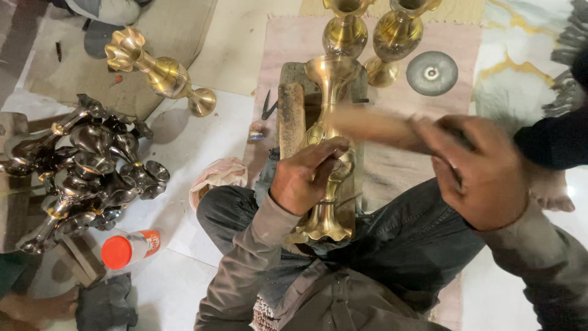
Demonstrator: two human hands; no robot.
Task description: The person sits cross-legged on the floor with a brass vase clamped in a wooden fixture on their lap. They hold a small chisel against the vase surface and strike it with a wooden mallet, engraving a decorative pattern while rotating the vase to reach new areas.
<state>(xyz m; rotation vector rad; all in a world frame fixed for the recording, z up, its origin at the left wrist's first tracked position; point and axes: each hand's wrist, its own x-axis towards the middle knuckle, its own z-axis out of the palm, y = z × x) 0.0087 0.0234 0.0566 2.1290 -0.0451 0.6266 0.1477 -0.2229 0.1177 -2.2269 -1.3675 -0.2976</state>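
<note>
A brass vase (pixel 329 79) lies lengthwise on a wooden block (pixel 291 113) between my knees. My left hand (pixel 304 176) is closed around the vase's round belly, pressing it to the block. My right hand (pixel 481 170) grips a wooden mallet handle (pixel 376 127), which is motion-blurred and reaches left over the vase's body. The vase's flared foot (pixel 324 227) points toward my lap; its fluted mouth points away from me.
Two upright brass vases (pixel 373 34) and a grey metal disc (pixel 432 73) stand at the far side. Another brass vase (pixel 160 72) lies at upper left. A pile of dark unpolished vases (pixel 92 171) sits left, beside a red-capped bottle (pixel 130 247) and a crumpled bag (pixel 217 176).
</note>
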